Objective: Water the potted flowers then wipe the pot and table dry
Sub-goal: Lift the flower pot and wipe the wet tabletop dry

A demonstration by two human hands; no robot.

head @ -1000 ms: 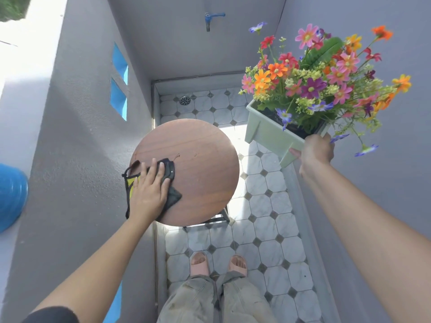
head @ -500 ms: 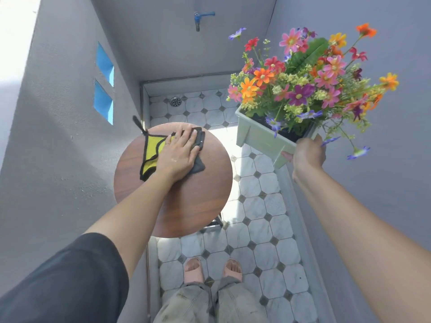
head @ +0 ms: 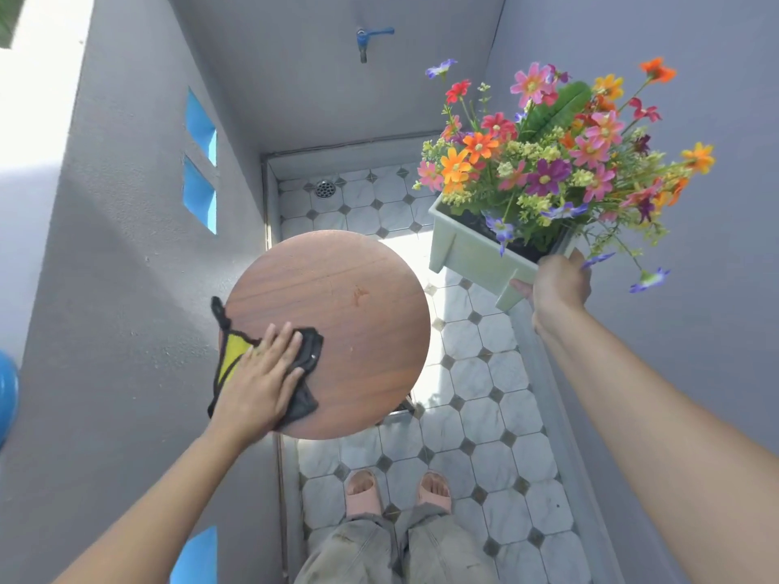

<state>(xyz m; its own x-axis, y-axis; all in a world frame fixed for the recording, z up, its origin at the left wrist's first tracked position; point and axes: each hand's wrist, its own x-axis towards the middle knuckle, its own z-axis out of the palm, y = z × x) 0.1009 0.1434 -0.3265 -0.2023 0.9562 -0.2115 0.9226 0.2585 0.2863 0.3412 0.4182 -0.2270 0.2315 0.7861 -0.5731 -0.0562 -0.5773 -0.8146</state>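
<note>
A round wooden table (head: 350, 314) stands in the middle of a narrow tiled alley. My left hand (head: 261, 377) lies flat on a black and yellow cloth (head: 310, 351), pressing it on the table's near left edge. My right hand (head: 558, 284) grips the near corner of a pale green rectangular pot (head: 468, 250) and holds it in the air to the right of the table. The pot is tilted and full of colourful flowers (head: 543, 162).
Grey walls close in on both sides. A blue tap (head: 369, 40) sticks out of the far wall above a floor drain (head: 324, 188). A blue round object (head: 6, 394) shows at the left edge. My feet in pink slippers (head: 396, 491) stand on the tiles.
My left hand has slid the cloth from the table's far side back to its near left edge. The pot stays held up on the right.
</note>
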